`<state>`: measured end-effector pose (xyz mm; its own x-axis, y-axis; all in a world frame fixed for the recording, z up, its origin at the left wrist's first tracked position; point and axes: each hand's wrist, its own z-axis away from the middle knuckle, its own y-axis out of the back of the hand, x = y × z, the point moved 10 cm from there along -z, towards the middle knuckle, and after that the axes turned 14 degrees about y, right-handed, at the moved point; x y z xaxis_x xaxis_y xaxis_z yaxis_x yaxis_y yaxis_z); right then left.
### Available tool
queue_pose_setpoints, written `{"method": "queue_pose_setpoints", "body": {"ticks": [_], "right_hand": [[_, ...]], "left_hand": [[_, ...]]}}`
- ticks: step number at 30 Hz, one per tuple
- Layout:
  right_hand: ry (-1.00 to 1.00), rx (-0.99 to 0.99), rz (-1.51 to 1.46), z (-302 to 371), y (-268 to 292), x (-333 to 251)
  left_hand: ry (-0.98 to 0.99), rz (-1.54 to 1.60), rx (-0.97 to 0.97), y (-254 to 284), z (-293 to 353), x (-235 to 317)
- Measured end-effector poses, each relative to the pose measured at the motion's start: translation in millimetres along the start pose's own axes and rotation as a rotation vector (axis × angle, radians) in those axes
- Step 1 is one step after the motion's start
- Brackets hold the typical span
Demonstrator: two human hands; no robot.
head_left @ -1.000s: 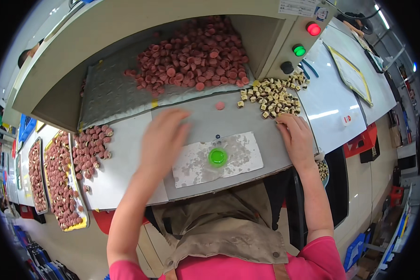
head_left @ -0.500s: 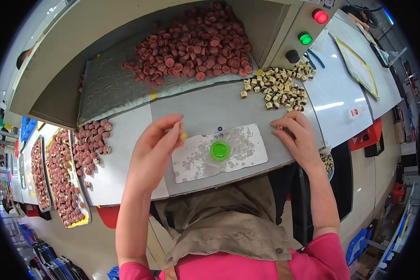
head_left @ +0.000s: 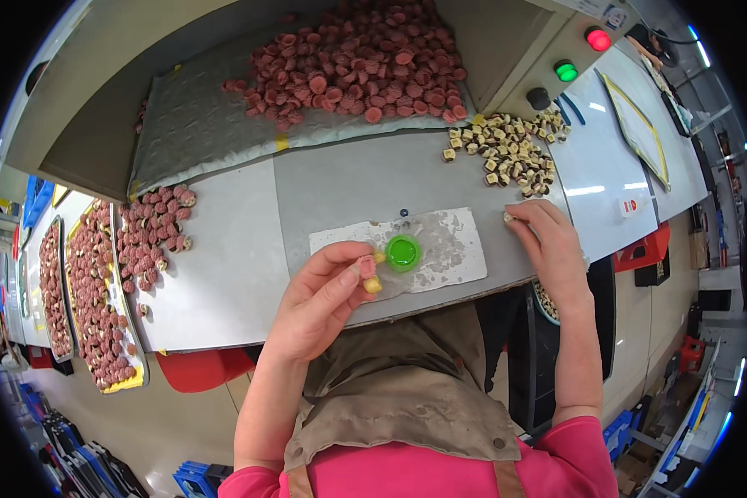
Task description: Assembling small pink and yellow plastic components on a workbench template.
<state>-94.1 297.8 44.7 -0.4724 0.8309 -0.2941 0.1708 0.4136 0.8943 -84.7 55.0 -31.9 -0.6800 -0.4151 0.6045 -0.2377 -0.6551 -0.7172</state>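
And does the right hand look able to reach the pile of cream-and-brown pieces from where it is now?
Probably yes: the right hand is close to the pile of cream-and-brown pieces, and nothing visible stands between them, though it seems to pinch one small piece.

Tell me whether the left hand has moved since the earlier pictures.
Yes: judged against the green cup on the white board, the left hand has moved rightward and toward the brown apron.

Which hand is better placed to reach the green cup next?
Left hand, probably: it holds a pink piece close beside the green cup. The right hand is farther off, nearer the cubes.
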Motion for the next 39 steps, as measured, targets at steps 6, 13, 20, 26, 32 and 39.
{"method": "queue_pose_setpoints", "body": {"ticks": [6,13,20,26,32,39], "right_hand": [[-0.126,-0.007,-0.330,-20.4,-4.8,-27.9],[0.229,-0.093,-0.309,-53.0,-44.8,-101.1],[0.302,-0.087,-0.231,-55.5,-55.7,-112.6],[0.346,-0.131,-0.305,-52.6,-55.8,-111.8],[0.351,-0.104,-0.282,-53.3,-53.6,-112.5],[0.361,-0.115,-0.306,-52.0,-51.3,-107.5]], "left_hand": [[-0.007,-0.029,-0.017,-0.9,3.2,0.4],[0.002,0.043,0.049,3.6,3.7,0.0],[-0.018,0.063,0.027,3.9,3.3,1.5],[-0.034,0.070,0.040,4.8,4.1,1.7],[-0.026,0.044,0.051,2.6,4.2,1.4],[-0.006,0.051,0.055,3.6,5.2,1.3]]}}
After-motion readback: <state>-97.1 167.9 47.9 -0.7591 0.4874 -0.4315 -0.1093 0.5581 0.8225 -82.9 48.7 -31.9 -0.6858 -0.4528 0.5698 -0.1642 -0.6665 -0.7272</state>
